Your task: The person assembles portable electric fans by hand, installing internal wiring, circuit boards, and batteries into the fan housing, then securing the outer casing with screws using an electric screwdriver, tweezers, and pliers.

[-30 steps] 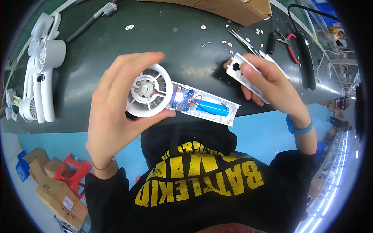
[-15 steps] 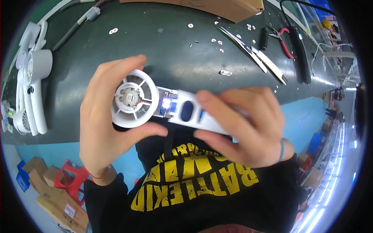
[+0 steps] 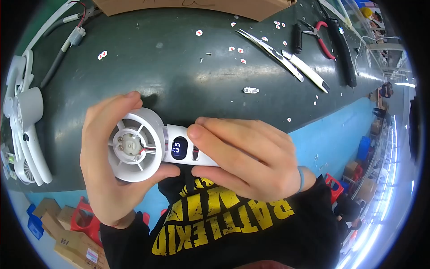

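In front of my chest I hold a small white handheld fan. My left hand (image 3: pixel 96 161) curves around its round fan head (image 3: pixel 130 145), thumb below and fingers above; a motor and thin spokes show inside the ring. My right hand (image 3: pixel 251 157) grips the white handle cover (image 3: pixel 190 159) between fingers above and thumb below. Through the cover's dark oval window a lit display (image 3: pixel 179 148) shows. Beside the window is a narrow slot. The cover's near end lies close against the fan head; its far end is hidden under my right hand.
Tweezers (image 3: pixel 271 54), a white-handled knife (image 3: pixel 307 72), red-handled pliers (image 3: pixel 323 41) and a black rod-shaped tool (image 3: pixel 342 54) lie at the right. A small white piece (image 3: pixel 251 90) and scattered stickers lie midway. White fan parts (image 3: pixel 30 107) are at left, a cardboard box (image 3: pixel 192 10) behind.
The cover has moved left up to the fan head, hiding the blue circuit board that showed between them. The lit display now sits under the oval window. Both hands appear lower and further left.
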`<state>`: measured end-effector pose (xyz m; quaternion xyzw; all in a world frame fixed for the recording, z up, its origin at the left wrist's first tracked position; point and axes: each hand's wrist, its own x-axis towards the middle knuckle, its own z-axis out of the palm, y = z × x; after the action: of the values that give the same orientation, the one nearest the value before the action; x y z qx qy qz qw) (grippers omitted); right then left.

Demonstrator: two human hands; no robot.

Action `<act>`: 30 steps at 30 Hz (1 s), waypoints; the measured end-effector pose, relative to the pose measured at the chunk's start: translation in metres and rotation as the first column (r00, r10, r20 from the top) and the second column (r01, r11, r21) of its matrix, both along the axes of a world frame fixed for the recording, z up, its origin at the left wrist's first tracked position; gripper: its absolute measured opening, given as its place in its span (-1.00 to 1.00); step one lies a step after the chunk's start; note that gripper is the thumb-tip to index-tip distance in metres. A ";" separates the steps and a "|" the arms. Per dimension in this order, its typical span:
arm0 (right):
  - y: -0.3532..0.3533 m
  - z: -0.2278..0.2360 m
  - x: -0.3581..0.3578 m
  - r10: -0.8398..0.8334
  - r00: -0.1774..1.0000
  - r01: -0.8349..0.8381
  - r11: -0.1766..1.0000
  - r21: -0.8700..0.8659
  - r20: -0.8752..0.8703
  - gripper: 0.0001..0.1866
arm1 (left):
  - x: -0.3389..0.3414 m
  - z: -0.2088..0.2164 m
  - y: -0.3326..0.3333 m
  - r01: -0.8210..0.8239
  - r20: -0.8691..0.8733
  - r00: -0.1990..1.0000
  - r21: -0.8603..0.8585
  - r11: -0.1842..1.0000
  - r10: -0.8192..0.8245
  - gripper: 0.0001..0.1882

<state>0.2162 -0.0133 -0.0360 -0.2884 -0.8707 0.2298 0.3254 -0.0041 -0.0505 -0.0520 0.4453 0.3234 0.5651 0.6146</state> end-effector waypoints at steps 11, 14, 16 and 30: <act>0.005 0.001 -0.006 0.035 0.999 -0.037 0.997 0.074 0.025 -0.56 | -0.002 0.002 0.002 -0.043 -0.016 0.999 -0.110 0.993 0.041 -0.57; 0.003 0.004 -0.006 0.045 0.999 -0.047 0.996 0.080 0.021 -0.52 | -0.004 0.003 0.003 -0.082 -0.053 0.996 -0.157 0.984 0.074 -0.57; 0.001 0.003 -0.006 0.018 0.999 -0.021 0.997 0.075 0.038 -0.48 | -0.002 -0.004 0.005 -0.107 -0.090 0.992 -0.183 0.977 0.092 -0.56; 0.000 -0.012 -0.013 -0.011 0.998 0.026 0.966 0.257 -0.062 -0.60 | 0.001 -0.007 0.011 -0.044 -0.153 0.988 -0.271 0.962 0.002 -0.56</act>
<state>0.2032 -0.0133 -0.0481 -0.2449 -0.8804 0.1200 0.3881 -0.0034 -0.0394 -0.0592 0.3941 0.4493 0.4867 0.6372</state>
